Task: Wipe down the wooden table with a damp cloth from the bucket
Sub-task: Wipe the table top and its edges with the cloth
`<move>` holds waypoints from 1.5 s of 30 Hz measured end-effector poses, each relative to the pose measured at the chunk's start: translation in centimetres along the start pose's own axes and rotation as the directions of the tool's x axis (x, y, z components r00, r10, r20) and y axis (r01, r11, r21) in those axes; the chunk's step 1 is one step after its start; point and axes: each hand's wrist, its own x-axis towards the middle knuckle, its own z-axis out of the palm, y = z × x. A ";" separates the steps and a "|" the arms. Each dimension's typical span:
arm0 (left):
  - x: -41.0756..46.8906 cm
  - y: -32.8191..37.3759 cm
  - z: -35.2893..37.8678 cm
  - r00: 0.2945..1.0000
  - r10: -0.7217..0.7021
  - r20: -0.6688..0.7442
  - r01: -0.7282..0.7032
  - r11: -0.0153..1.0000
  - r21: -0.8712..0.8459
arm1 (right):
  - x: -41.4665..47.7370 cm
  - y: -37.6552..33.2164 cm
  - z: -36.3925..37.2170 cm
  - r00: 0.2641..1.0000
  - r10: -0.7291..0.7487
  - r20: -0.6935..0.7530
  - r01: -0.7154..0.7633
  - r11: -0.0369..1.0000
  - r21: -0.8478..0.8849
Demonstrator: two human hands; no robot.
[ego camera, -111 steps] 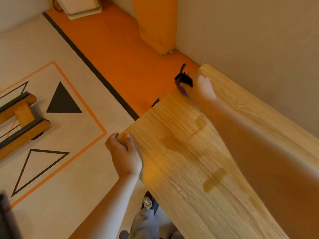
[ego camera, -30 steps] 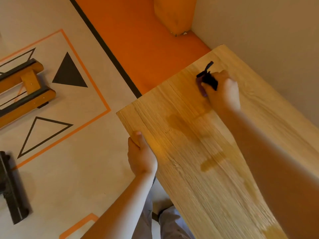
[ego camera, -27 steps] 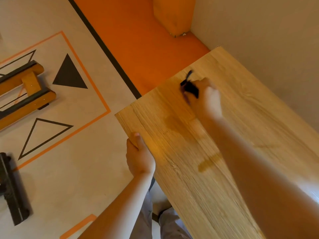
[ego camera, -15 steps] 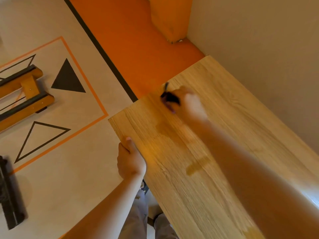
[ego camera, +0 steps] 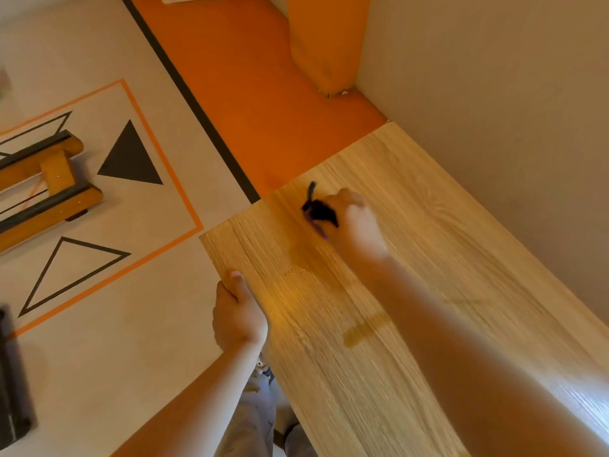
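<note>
Cloth (ego camera: 318,209) first: dark and bunched, a purple edge peeking out beneath, it lies on the wooden table (ego camera: 445,265) close to the table's far end. Your right hand (ego camera: 354,225) presses it onto the wood, fingers curled round the bunch, and a thin dark strip of it sticks out toward the table's end edge. That hand is blurred, so the lie of each finger is hard to read. Your left hand (ego camera: 239,311) grips the table's near long edge, just back from its corner, thumb on top and the other fingers wrapped over the side. On the tabletop, a darker damp streak (ego camera: 365,329) shows between your two forearms, and a fainter wet patch (ego camera: 303,255) sits just on your side of the cloth. A plain wall (ego camera: 494,94) runs along the table's far long edge. Past the table's end comes an orange floor strip (ego camera: 263,94) bordered by a black line (ego camera: 191,103). Off the table's near side, well apart, a solid black triangle (ego camera: 130,158) and an outlined triangle (ego camera: 71,272) mark the pale floor, with a wooden frame (ego camera: 49,186) beyond them.
</note>
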 end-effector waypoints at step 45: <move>-0.4 0.3 -0.3 1.000 0.006 0.029 -0.005 1.000 -0.030 | -2.4 5.0 -2.2 0.989 0.044 -0.139 -0.053 0.997 -0.060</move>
